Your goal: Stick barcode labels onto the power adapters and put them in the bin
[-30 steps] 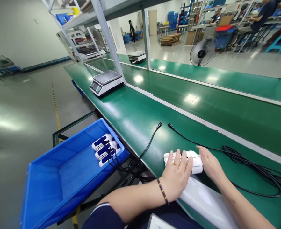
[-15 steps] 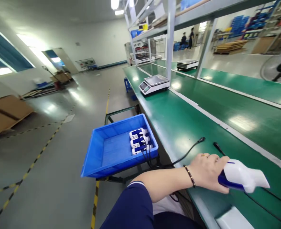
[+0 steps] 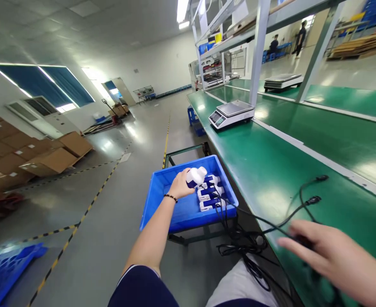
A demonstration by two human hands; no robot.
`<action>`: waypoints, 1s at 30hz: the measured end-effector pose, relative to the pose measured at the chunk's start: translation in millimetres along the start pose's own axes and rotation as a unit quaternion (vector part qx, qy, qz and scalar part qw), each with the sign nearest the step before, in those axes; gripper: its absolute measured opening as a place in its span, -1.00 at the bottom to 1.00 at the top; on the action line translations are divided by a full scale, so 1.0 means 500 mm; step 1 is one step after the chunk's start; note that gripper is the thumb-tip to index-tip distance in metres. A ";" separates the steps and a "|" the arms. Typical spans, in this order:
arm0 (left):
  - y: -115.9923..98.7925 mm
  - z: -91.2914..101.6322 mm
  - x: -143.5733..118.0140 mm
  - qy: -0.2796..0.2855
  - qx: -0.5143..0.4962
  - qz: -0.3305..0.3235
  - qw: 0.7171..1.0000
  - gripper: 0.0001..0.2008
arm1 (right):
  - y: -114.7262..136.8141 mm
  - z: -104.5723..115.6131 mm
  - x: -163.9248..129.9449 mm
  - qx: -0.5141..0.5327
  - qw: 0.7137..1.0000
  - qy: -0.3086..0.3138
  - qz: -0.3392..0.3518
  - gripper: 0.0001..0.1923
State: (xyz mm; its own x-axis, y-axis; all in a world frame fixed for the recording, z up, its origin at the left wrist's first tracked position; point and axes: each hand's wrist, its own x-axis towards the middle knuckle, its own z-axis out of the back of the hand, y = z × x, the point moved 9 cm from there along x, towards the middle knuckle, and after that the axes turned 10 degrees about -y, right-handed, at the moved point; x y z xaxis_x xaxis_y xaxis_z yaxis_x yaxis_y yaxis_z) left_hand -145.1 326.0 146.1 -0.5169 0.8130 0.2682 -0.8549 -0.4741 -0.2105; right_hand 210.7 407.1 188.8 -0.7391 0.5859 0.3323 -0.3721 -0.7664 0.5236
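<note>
My left hand (image 3: 180, 184) reaches out over the blue bin (image 3: 175, 209) and grips a white and blue handheld device (image 3: 196, 176), held just above the row of similar devices (image 3: 209, 192) lying in the bin. Black cables (image 3: 239, 221) trail from those devices down over the bin's edge. My right hand (image 3: 328, 256) hovers blurred over the green bench (image 3: 271, 170) near its front edge, fingers spread, on or just above a black cable (image 3: 303, 196) with two plugs; whether it grips the cable is unclear.
A weighing scale (image 3: 231, 113) stands farther along the bench by a grey upright post (image 3: 258, 51). A second scale (image 3: 282, 82) sits beyond it. Cardboard boxes (image 3: 47, 157) are stacked at the left on the floor. People stand far off at the back right.
My left hand lifted the white and blue device off the bench and swung it left over the blue bin. My view turned left. My right hand came back over the cable.
</note>
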 end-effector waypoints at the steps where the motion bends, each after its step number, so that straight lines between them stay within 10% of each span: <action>1: 0.043 -0.016 -0.006 0.026 0.014 0.013 0.999 -0.23 | 0.038 -0.045 0.019 0.032 0.997 0.068 0.000 -0.56; 6: 0.176 -0.149 -0.079 0.193 0.068 0.030 0.978 -0.18 | 0.180 -0.223 0.026 0.110 0.967 0.231 0.014 -0.67; 12: 0.218 -0.291 -0.153 0.356 0.067 0.031 0.932 -0.33 | 0.187 -0.320 -0.035 0.082 0.942 0.326 -0.002 -0.68; 18: 0.199 -0.347 -0.156 0.441 0.030 0.037 0.896 -0.53 | 0.182 -0.302 -0.031 0.125 0.951 0.283 -0.014 -0.65; 24: 0.140 -0.319 -0.159 0.426 0.058 0.008 0.903 -0.45 | 0.176 -0.284 -0.062 0.063 0.970 0.231 0.033 -0.73; 30: 0.081 -0.257 -0.056 0.268 0.139 -0.023 0.953 -0.51 | 0.057 -0.099 -0.121 0.027 0.994 0.106 -0.002 -0.74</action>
State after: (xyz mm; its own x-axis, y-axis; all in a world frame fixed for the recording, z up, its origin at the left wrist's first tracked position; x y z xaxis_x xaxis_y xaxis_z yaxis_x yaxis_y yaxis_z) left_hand -159.7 327.6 9.2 -0.4454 0.8555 -0.2642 -0.8934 -0.4442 0.0676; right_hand 216.9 336.7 144.6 -0.8417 0.5156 0.1602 -0.3484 -0.7454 0.5683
